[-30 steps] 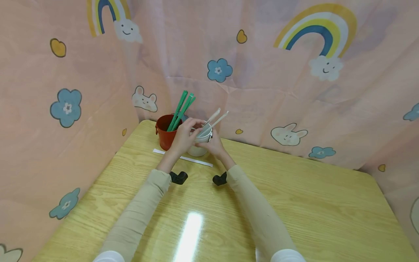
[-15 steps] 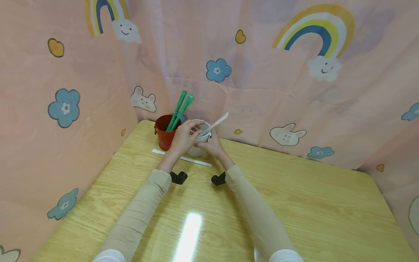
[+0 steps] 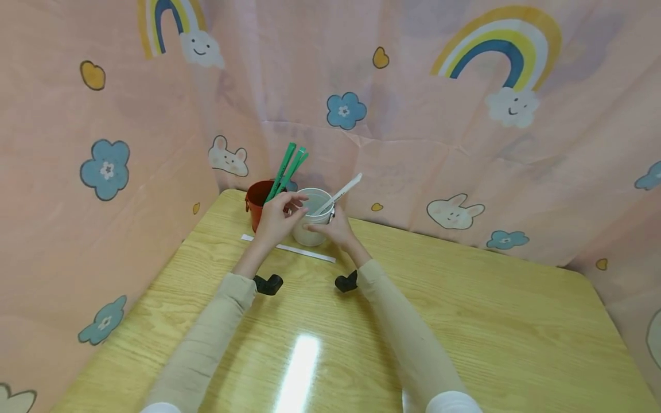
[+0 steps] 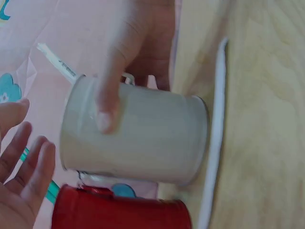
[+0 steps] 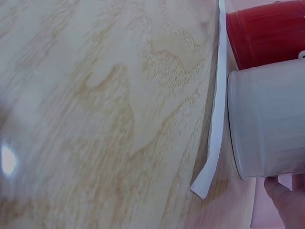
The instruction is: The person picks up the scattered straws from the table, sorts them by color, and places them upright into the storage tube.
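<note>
A white metal bucket [image 3: 310,232] stands upright on the table, with a white wrapped straw [image 3: 341,192] leaning out over its right rim. My right hand [image 3: 341,230] holds the bucket's right side; in the left wrist view its thumb lies along the wall and the fingers are behind. My left hand [image 3: 276,221] is left of the bucket's rim, fingers loosely bent and apart, nothing between them; the left wrist view shows a gap to the bucket. Behind that hand is a red bucket [image 3: 255,201] holding several green wrapped sticks [image 3: 289,169].
A white strip [image 3: 304,252] lies on the wooden table [image 3: 465,321] in front of both buckets. Pink printed cloth [image 3: 403,132] hangs behind and to the left. Black wrist mounts [image 3: 269,285] show under the forearms.
My left hand has left the white bucket's rim and moved left. Two white straws stood apart earlier; now just one shows. The right hand stays on the bucket.
</note>
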The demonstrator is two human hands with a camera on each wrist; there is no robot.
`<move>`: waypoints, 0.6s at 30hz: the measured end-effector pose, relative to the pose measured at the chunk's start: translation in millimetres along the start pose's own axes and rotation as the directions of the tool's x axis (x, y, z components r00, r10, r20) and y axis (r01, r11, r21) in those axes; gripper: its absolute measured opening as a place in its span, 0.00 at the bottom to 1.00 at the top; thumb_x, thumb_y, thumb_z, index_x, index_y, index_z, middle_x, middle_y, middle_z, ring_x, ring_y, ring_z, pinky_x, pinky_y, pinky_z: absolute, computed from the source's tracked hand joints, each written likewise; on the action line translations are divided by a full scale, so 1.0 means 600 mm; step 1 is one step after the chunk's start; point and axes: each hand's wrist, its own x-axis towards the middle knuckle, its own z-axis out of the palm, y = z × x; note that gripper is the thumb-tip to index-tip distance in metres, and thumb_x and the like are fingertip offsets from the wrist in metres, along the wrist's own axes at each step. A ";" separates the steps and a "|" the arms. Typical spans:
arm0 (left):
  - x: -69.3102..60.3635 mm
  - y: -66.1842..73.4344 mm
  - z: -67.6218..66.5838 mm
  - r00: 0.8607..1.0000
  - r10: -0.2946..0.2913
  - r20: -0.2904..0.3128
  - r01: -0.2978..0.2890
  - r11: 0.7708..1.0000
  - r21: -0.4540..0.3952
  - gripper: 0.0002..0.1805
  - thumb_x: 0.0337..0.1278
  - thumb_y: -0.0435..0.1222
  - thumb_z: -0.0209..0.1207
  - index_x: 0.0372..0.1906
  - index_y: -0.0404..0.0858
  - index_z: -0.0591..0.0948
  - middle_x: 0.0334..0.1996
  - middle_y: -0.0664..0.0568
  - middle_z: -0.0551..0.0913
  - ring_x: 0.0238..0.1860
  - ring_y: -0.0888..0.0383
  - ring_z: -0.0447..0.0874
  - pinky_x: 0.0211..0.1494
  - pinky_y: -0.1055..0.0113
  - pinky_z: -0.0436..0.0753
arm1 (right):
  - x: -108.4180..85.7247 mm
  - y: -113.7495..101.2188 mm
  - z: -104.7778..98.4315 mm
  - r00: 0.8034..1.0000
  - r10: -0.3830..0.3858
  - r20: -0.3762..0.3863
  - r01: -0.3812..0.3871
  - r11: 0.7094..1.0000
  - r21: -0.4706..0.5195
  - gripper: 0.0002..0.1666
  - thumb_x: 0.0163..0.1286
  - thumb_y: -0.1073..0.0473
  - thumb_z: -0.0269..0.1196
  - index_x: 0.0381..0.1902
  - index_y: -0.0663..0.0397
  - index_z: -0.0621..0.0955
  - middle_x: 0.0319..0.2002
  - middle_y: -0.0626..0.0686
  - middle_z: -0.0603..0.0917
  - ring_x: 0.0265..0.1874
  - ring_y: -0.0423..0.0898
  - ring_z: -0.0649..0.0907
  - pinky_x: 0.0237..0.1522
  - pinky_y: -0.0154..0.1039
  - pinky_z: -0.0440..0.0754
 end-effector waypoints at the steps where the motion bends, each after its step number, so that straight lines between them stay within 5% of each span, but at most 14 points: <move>1: -0.003 -0.004 -0.003 1.000 -0.010 -0.006 0.010 1.000 0.001 0.12 0.56 0.33 0.64 0.46 0.34 0.84 0.37 0.43 0.84 0.34 0.52 0.82 0.38 0.66 0.82 | 0.000 -0.001 0.000 1.000 0.000 0.002 0.000 1.000 -0.006 0.51 0.51 0.68 0.73 0.69 0.64 0.60 0.64 0.64 0.71 0.63 0.57 0.73 0.67 0.49 0.69; 6: -0.020 -0.022 -0.012 0.995 -0.097 -0.007 0.097 0.995 -0.008 0.12 0.55 0.36 0.66 0.44 0.35 0.85 0.34 0.44 0.87 0.30 0.54 0.82 0.34 0.75 0.79 | 0.001 0.000 0.001 1.000 0.003 -0.001 -0.003 1.000 -0.012 0.51 0.51 0.68 0.73 0.69 0.64 0.60 0.64 0.64 0.71 0.64 0.57 0.72 0.68 0.49 0.68; 12: -0.039 -0.036 -0.018 0.977 -0.191 0.095 0.191 0.981 0.015 0.12 0.55 0.39 0.67 0.42 0.38 0.86 0.33 0.45 0.88 0.28 0.56 0.81 0.32 0.73 0.78 | 0.005 0.012 0.000 1.000 0.009 -0.023 -0.009 1.000 0.001 0.51 0.49 0.69 0.74 0.68 0.61 0.62 0.63 0.62 0.72 0.64 0.56 0.71 0.70 0.48 0.65; 18: -0.050 -0.051 -0.020 0.952 -0.237 0.195 0.223 0.971 0.089 0.13 0.55 0.39 0.66 0.43 0.37 0.86 0.33 0.46 0.88 0.30 0.57 0.82 0.35 0.69 0.80 | 0.001 0.004 -0.001 1.000 -0.005 -0.010 0.005 1.000 0.007 0.51 0.49 0.68 0.74 0.68 0.64 0.61 0.62 0.64 0.73 0.63 0.58 0.72 0.69 0.50 0.65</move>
